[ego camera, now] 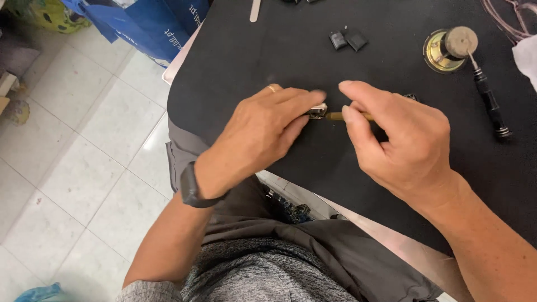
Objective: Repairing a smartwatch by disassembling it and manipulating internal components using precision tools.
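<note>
Your left hand (263, 134) pins a small silver-edged part (318, 111); your right hand (400, 142) pinches a slim brass-coloured tool (335, 116) against it; work unfinished.

Black mat (313, 45), brass-yellow tool (335, 116)

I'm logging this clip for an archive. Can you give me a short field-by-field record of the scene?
surface: black mat on a table
left hand: pinches a small silvery part against the mat
right hand: holds a thin brass-coloured tool, tip at the part
nearby: two small black pieces, round speaker, screwdriver
wrist: dark band
</note>
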